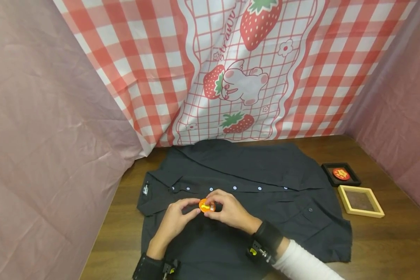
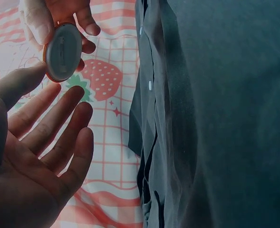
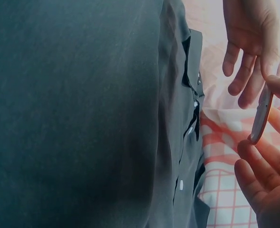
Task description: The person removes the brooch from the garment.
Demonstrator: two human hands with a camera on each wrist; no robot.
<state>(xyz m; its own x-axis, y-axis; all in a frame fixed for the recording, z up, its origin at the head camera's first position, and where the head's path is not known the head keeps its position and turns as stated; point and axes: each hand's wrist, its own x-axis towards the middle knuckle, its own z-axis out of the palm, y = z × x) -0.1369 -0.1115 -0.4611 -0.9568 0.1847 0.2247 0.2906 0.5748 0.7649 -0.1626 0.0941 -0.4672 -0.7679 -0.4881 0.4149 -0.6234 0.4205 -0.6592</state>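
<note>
A round pin-back button badge (image 1: 207,205), orange with a yellow design, is held over a dark button-up shirt (image 1: 252,233). My left hand (image 1: 173,219) pinches the badge's left edge between thumb and index finger. From the other side, my right hand (image 1: 232,212) grips it with thumb and fingertips. The left wrist view shows the badge's pale metallic back (image 2: 63,52), with a pin running along it. Seen edge-on in the right wrist view, the badge (image 3: 262,116) is tilted between both hands. The remaining left fingers are spread loosely below it.
Light buttons (image 1: 235,188) run along the shirt's placket, and its collar (image 1: 157,182) lies at the left. At the right of the wooden table (image 1: 388,241) are a black tray (image 1: 346,184) with a red-and-yellow badge (image 1: 341,174) and a pale wooden frame (image 1: 365,213). Behind hangs a strawberry-print cloth (image 1: 154,58).
</note>
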